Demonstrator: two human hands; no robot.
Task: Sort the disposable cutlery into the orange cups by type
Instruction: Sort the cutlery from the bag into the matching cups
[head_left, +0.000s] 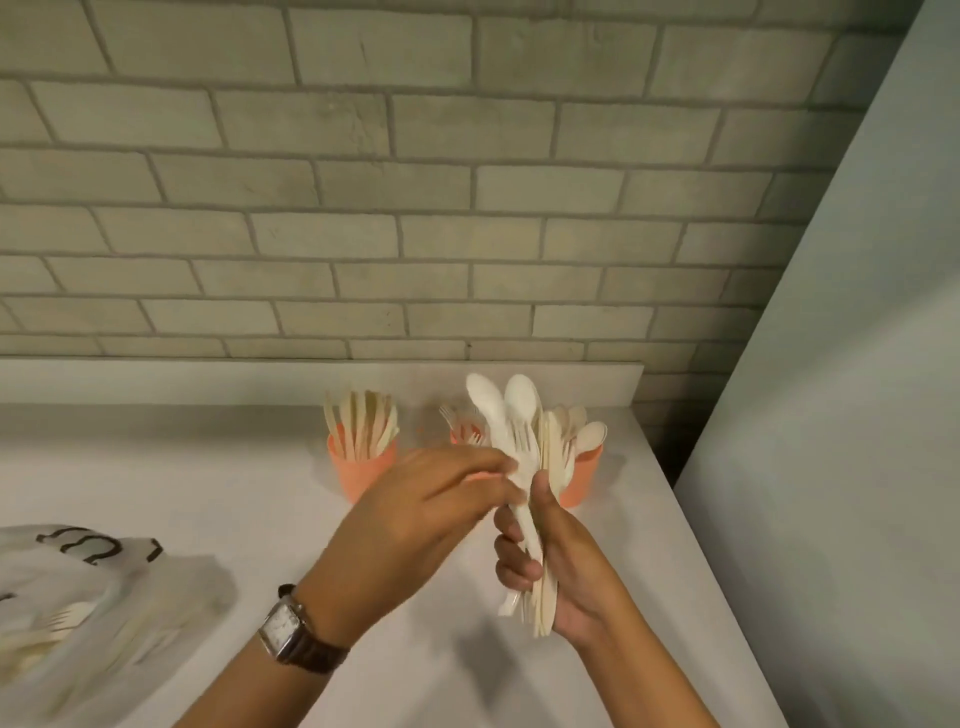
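Over the pale countertop (218, 483), right hand (569, 564) fingers curl round an upright mixed cutlery bundle (545, 597), left hand (415, 514) fingertips pinching it; behind, three part-filled orange cups (358, 470); beyond, grey brick wall (415, 208).

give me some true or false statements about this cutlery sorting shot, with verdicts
1. The right hand grips a bundle of cutlery. True.
2. The watch is on the right wrist. False: it is on the left wrist.
3. The left orange cup is empty. False: cutlery stands in it.
4. The left hand pinches a piece of the bundle. True.
5. The plastic bag lies right of the hands. False: it lies to their left.
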